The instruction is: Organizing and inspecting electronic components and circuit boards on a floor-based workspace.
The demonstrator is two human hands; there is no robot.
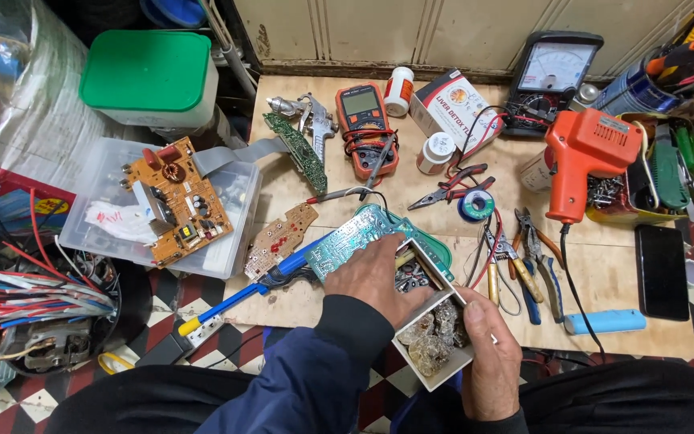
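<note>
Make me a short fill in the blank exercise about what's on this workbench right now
1. The right hand holds a small ____ box with amber lumps in it.
2. The left hand reaches into the box, above a ____ circuit board.
3. The soldering gun on the bench is ____.

Missing words: white; green; orange

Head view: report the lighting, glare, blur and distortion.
Head view: even, soft light with faint shadows; mild glare on the analog meter's window and the clear plastic bin; sharp across the bench, including the left hand and right hand at the small box; wide-angle bending at the edges.
</note>
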